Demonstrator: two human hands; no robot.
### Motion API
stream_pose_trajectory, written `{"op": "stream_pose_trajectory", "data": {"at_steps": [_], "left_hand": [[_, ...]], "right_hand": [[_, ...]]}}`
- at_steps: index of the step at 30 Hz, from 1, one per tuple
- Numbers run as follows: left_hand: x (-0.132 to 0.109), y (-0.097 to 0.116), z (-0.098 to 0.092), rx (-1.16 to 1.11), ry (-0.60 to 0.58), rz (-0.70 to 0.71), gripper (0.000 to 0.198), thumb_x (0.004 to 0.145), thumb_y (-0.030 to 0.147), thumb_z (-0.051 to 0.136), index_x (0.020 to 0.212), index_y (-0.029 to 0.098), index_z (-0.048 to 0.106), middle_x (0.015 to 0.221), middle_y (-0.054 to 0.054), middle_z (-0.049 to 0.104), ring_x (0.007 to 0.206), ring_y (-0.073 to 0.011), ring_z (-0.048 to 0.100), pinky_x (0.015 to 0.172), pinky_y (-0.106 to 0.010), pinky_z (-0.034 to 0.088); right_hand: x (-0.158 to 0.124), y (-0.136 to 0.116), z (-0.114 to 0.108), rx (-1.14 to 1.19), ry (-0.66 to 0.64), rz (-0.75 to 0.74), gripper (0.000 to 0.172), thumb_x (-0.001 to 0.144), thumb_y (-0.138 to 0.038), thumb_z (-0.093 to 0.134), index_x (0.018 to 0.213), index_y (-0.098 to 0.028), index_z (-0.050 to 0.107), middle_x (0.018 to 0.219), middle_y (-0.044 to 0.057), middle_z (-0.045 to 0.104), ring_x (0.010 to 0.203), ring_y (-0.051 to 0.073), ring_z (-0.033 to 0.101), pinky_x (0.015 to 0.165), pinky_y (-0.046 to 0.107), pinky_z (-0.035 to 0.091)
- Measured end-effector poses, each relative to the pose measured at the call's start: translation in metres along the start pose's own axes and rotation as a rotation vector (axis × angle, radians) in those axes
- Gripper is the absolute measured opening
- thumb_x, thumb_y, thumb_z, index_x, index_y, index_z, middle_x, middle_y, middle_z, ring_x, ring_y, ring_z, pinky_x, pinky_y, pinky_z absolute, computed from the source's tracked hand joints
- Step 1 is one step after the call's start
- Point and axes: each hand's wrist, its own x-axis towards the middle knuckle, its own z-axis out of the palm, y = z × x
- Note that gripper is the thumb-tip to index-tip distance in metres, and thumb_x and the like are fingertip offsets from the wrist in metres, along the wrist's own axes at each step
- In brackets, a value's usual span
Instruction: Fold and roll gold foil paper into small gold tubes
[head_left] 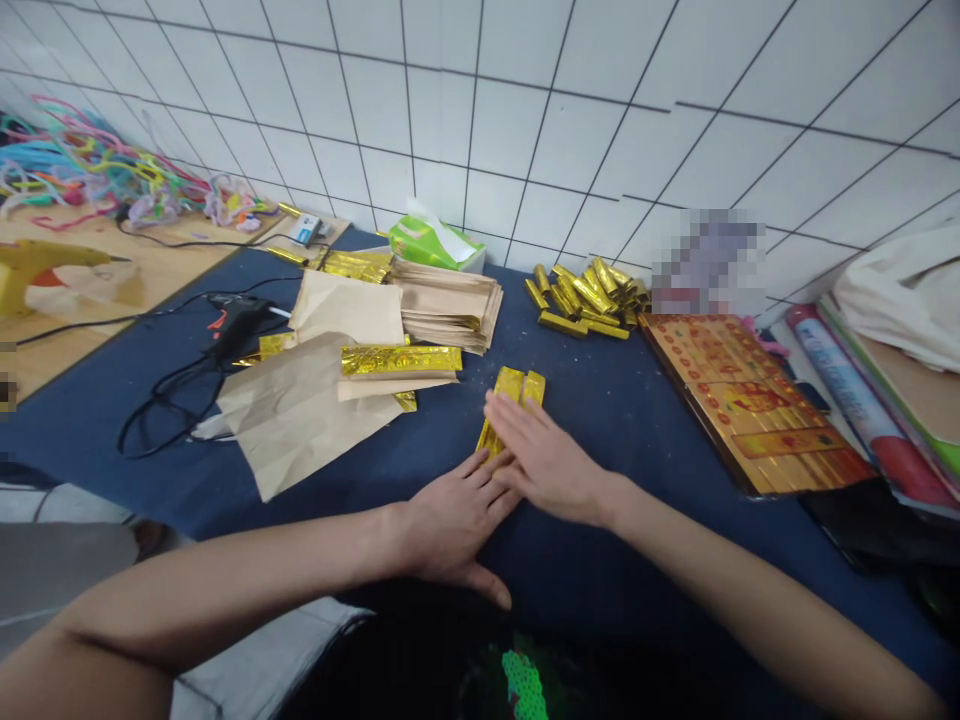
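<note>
head view: both hands on the foil (510, 382), midway across the blue surface (637, 450). left hand (457, 515) palm down, thumb spread wide, over the near end; right hand (555, 455) slanted across the middle, thumb close over the left fingertips. fingers (517, 425) straight and fairly close together, laid flat rather than curled; nothing gripped, as far as shows.

probably flattening or creasing a fold. to do it well, pin the near end with the left, square up the long edges before pressing hard, then run the right fingers outward in one even stroke. watch the narrow gap at the far end; cannot tell whether one folded piece or two. press straight down, as dragging sideways may wrinkle thin foil or skid it askew.

as for containers: green tissue box (411, 243) by the wall (450, 90), with a white tissue (450, 240) poking out of the top. pale bag (907, 290) at far right, contents hidden. no container around the gold rolls (592, 290), loose in a heap, nor around the brown paper (450, 300), stacked bare on the surface.
</note>
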Motion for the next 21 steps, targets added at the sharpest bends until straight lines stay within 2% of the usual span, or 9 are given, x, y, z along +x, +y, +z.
{"op": "stream_pose_trajectory", "data": {"at_steps": [3,7,9,11,13,14,15,18,21], "left_hand": [[0.000,0.001,0.001,-0.013,-0.009,0.001,0.100,0.070,0.075,0.036,0.137,0.003,0.025,0.144,-0.023,0.021,0.135,-0.0346,0.009,0.110,-0.047,0.008],[0.000,0.001,0.001,-0.049,-0.029,-0.005,0.099,0.072,0.073,0.037,0.138,0.002,0.021,0.145,-0.023,0.019,0.136,-0.0324,0.009,0.110,-0.045,0.010],[0.001,-0.002,-0.007,-0.082,-0.041,0.001,0.097,0.071,0.072,0.040,0.137,0.003,0.024,0.145,-0.022,0.021,0.136,-0.0324,0.011,0.109,-0.045,0.013],[0.005,-0.008,-0.021,-0.145,-0.060,0.017,0.088,0.073,0.067,0.046,0.134,0.005,0.033,0.141,-0.020,0.031,0.134,-0.0312,0.021,0.108,-0.043,0.020],[0.009,-0.018,-0.038,-0.250,-0.068,0.005,0.067,0.080,0.053,0.049,0.131,0.011,0.039,0.133,-0.014,0.046,0.125,-0.0247,0.040,0.101,-0.034,0.033],[0.011,-0.024,-0.045,-0.306,-0.059,-0.029,0.053,0.086,0.042,0.045,0.131,0.015,0.040,0.126,-0.010,0.054,0.113,-0.0197,0.052,0.093,-0.029,0.041],[0.013,-0.030,-0.051,-0.344,-0.052,-0.043,0.041,0.090,0.031,0.038,0.129,0.018,0.042,0.118,-0.006,0.059,0.103,-0.0157,0.058,0.087,-0.026,0.044],[0.016,-0.046,-0.057,-0.228,0.030,-0.045,0.031,0.087,0.015,0.037,0.109,0.014,0.058,0.106,-0.007,0.064,0.101,-0.0170,0.058,0.088,-0.028,0.044],[0.018,-0.054,-0.047,-0.122,0.039,0.045,0.034,0.083,0.009,0.037,0.109,0.014,0.058,0.114,-0.007,0.061,0.112,-0.0178,0.052,0.096,-0.029,0.039]], "right_hand": [[-0.011,0.000,0.008,0.045,-0.093,0.008,0.068,0.088,-0.052,0.031,0.139,-0.008,0.024,0.145,0.015,0.025,0.136,0.023,0.017,0.109,0.044,0.020],[-0.004,0.028,0.010,0.014,-0.109,0.037,0.061,0.091,-0.045,0.025,0.138,-0.006,0.027,0.146,0.014,0.023,0.136,0.021,0.015,0.111,0.042,0.017],[0.001,0.037,0.008,0.009,-0.113,0.034,0.060,0.092,-0.044,0.024,0.138,-0.006,0.027,0.146,0.013,0.022,0.136,0.021,0.015,0.111,0.042,0.017],[0.002,0.040,0.007,0.013,-0.110,0.027,0.060,0.092,-0.045,0.024,0.139,-0.008,0.025,0.147,0.013,0.021,0.136,0.020,0.014,0.110,0.043,0.017],[0.001,0.039,0.008,0.024,-0.100,0.018,0.060,0.092,-0.046,0.024,0.140,-0.011,0.023,0.147,0.012,0.021,0.136,0.020,0.013,0.110,0.043,0.016],[0.000,0.038,0.008,0.029,-0.098,0.015,0.061,0.091,-0.048,0.024,0.141,-0.012,0.022,0.147,0.012,0.021,0.136,0.020,0.013,0.110,0.044,0.016],[0.000,0.037,0.008,0.033,-0.102,0.014,0.063,0.090,-0.050,0.024,0.141,-0.012,0.021,0.147,0.012,0.020,0.136,0.021,0.012,0.110,0.044,0.016],[-0.001,0.037,0.008,0.042,-0.128,0.005,0.078,0.084,-0.062,0.030,0.141,-0.011,0.018,0.148,0.013,0.017,0.137,0.023,0.011,0.110,0.044,0.013],[0.000,0.038,0.005,0.055,-0.144,-0.018,0.094,0.074,-0.071,0.037,0.142,-0.009,0.015,0.148,0.015,0.016,0.137,0.024,0.010,0.111,0.043,0.009]]}}
